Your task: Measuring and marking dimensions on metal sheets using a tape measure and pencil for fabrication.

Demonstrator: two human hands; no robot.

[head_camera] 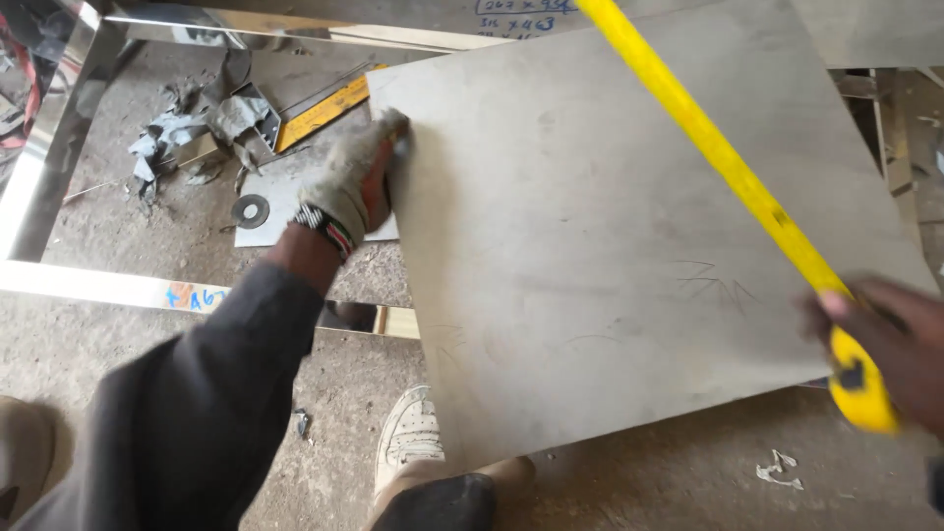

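Sheet metal [610,226], a large dull-grey panel, lies flat and slightly askew over a shiny metal frame [59,138] on the dusty floor [688,472]. It looks stiff, fairly heavy and smooth-faced, with thin edges likely sharp; taking it by an edge near a corner seems best. The gloved left hand [356,182] curls its grip over the panel's left edge. The right hand [900,344] closes around a yellow tape measure [857,379], its blade [708,138] stretched diagonally across the panel.
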